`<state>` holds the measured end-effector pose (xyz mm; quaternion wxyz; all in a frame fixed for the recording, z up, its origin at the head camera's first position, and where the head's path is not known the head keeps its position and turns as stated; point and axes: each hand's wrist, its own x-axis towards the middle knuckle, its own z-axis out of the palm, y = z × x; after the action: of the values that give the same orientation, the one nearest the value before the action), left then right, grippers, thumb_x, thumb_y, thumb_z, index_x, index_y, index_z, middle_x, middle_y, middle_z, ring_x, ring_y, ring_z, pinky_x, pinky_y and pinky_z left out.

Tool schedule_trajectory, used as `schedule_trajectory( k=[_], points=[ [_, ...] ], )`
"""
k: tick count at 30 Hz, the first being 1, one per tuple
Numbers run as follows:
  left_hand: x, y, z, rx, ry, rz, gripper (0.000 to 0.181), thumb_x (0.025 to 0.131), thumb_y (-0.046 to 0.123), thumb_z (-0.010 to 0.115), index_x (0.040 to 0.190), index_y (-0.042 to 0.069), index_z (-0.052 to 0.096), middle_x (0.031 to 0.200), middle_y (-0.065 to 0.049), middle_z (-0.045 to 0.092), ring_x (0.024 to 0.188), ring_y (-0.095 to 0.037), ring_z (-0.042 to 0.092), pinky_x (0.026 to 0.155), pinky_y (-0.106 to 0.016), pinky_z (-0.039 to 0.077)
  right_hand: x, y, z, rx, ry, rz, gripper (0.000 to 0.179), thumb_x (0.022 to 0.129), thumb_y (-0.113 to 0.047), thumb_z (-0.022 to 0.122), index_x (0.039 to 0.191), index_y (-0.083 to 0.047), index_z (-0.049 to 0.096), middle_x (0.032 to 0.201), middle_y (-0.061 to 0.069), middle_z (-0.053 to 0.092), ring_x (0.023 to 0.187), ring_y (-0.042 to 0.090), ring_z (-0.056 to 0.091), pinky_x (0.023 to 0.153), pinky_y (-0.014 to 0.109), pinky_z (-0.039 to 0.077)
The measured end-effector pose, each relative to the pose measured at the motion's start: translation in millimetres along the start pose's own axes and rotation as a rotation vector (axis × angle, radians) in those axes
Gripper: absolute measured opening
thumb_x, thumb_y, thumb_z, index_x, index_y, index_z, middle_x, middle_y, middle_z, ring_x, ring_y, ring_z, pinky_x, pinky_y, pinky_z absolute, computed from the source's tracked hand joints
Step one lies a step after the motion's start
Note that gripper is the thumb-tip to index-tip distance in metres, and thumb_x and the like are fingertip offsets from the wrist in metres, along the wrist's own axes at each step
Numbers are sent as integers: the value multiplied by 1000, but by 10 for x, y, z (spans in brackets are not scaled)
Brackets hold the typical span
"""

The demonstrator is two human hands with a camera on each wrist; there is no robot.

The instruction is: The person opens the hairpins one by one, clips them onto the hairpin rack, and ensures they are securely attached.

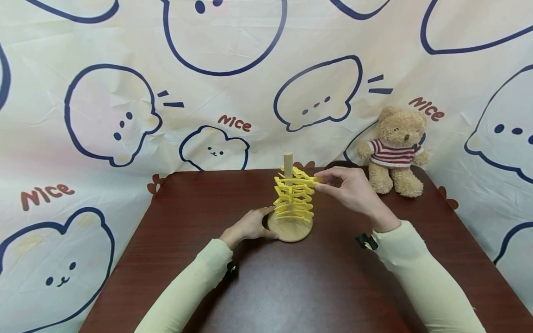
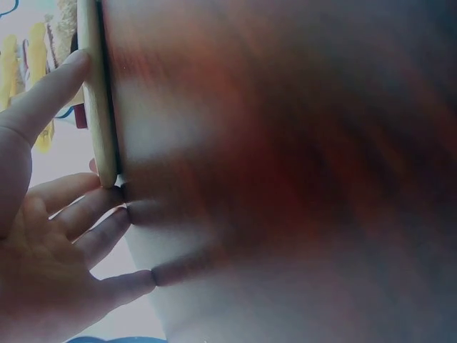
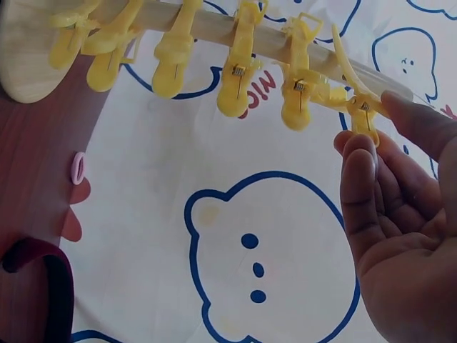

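A wooden stand has a round base (image 1: pixel 291 231) and an upright post (image 1: pixel 288 159). Yellow plastic clothes pegs (image 1: pixel 294 215), several of them, are clipped one above another along the post. My left hand (image 1: pixel 250 225) holds the base from its left side. In the left wrist view, its thumb (image 2: pixel 53 93) lies against the rim of the base, with fingertips at the edge and down by the table. Near the top of the post, my right hand (image 1: pixel 351 187) pinches the handle end of the uppermost clothes peg (image 3: pixel 364 107) between thumb and fingers; the peg's long jaws lie alongside the post.
A teddy bear (image 1: pixel 397 157) in a striped shirt sits at the back right of the dark brown table (image 1: pixel 187 199). A cloth printed with bears (image 1: pixel 216 92) hangs behind. A dark curved band (image 3: pixel 53 264) and a small pink ring (image 3: pixel 78 168) appear in the right wrist view.
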<state>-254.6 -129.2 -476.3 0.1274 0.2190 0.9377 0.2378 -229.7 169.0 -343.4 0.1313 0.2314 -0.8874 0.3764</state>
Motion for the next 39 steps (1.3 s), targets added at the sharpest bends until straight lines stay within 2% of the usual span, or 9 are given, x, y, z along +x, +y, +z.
schedule_trajectory(
  k=[16,21,29,39],
  points=[
    [-17,18,-20,-14,-10,-5,95,77,46,85,153,11,41,152,-14,49,141,-31,46,115,-44,40,63,-45,70,6,-22,-4,21,88,-28,78,108,-21,77,91,-5,74,79,9,65,68,26,53],
    [-23,21,-15,-13,-10,-1,95,76,46,85,152,9,41,151,-16,49,140,-32,47,115,-45,41,67,-63,91,11,-35,5,23,88,-27,78,109,-18,77,92,-4,74,80,9,66,67,26,54],
    [-37,32,-18,-10,0,0,95,76,45,86,152,10,42,151,-16,49,140,-32,46,115,-45,40,58,-68,97,-22,-26,-21,21,89,-28,77,109,-22,77,92,-5,75,80,9,66,68,29,53],
    [-28,30,-14,5,6,7,95,75,45,86,152,8,43,150,-17,50,139,-33,48,115,-44,41,74,-86,117,-28,-28,-34,21,89,-25,77,110,-19,77,92,-4,75,81,9,66,69,30,54]
  ],
)
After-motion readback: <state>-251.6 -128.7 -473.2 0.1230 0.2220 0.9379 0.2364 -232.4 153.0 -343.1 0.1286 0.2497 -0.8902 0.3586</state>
